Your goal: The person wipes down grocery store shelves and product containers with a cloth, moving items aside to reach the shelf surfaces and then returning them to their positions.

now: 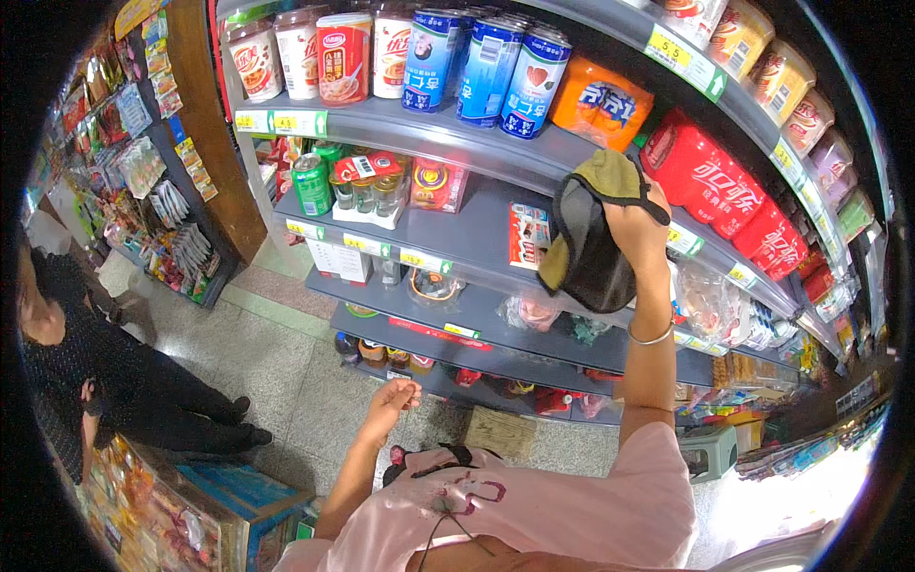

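Note:
My right hand [636, 222], with a silver bangle on its wrist, grips a dark grey and olive cloth item [593, 236], perhaps a cap or bag. The cloth hangs in front of a shelf edge, left of red Coca-Cola multipacks [708, 171] and below an orange Fanta pack [602, 104]. My left hand [397, 400] is low in front of my body, its fingers curled together, with no held thing visible. Blue drink cans [490, 71] and lidded cups [344, 61] line the upper shelf. A green can [310, 184] and a pack of small jars [368, 189] stand one shelf down.
A person in dark clothes [143, 372] stands at the left, near a rack of hanging snack packets [179, 250]. Glass-sided boxes of packaged goods [164, 500] are at the lower left. A wooden stool [500, 431] stands below the shelves, and a grey-green plastic stool [708, 454] at the right.

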